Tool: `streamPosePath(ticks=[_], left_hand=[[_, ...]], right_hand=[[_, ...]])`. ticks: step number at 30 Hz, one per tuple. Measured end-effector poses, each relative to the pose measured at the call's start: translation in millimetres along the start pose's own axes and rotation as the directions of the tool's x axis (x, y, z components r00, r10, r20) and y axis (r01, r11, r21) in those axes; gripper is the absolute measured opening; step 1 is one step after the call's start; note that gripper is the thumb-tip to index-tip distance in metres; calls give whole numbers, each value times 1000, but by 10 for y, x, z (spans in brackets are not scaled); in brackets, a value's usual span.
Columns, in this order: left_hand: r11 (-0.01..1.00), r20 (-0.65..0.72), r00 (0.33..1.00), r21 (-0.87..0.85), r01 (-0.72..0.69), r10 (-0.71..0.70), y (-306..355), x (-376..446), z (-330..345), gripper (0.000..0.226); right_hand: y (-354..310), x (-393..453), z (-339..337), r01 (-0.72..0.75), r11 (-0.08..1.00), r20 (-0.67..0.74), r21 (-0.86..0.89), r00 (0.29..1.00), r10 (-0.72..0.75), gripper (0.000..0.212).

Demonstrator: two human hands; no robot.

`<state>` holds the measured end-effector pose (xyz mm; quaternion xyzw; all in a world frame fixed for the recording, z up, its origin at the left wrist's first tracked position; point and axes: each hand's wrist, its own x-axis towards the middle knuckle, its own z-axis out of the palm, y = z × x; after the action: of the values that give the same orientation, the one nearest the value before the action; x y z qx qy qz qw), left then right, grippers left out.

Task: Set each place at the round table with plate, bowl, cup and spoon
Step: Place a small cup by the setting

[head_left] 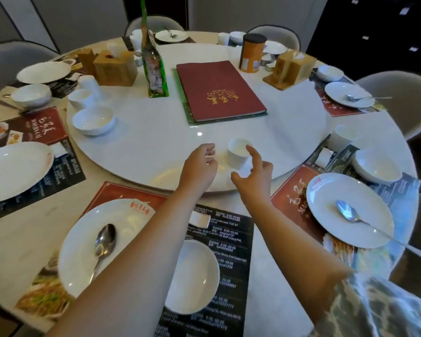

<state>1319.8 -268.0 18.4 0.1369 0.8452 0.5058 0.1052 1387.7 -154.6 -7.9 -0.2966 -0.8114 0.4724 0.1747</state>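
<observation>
White cup (238,153): upright on the white turntable (156,132) of the round desk, near its front edge, in front of the red menu (220,90). Right hand (255,170): grip spread, forefinger at the cup's rim, holding nothing; left hand (201,164): just left of the cup, fingers loosely curled, empty. Front place: plate (83,244) with spoon (103,242), bowl (192,276) to its right

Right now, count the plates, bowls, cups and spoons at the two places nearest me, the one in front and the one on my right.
plates: 2
bowls: 2
spoons: 2
cups: 1, right place only
Total: 7
Not counted: the cup on the turntable by the right hand.
</observation>
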Motion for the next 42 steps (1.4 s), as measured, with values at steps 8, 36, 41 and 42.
streamPosePath(ticks=[8, 36, 41, 42], left_hand=[[976, 120, 979, -123, 182, -168, 111, 405, 361, 48], [973, 292, 938, -79, 218, -186, -352, -1043, -124, 29], [973, 300, 934, -59, 223, -196, -329, -1065, -101, 31], [972, 300, 933, -54, 227, -201, -325, -1062, -99, 31]], right_hand=[[152, 549, 133, -71, 989, 38, 126, 997, 67, 84], [301, -1279, -153, -126, 963, 114, 238, 988, 101, 72], [363, -1281, -161, -135, 973, 118, 188, 986, 114, 74], [367, -1275, -168, -138, 973, 122, 184, 986, 116, 74]])
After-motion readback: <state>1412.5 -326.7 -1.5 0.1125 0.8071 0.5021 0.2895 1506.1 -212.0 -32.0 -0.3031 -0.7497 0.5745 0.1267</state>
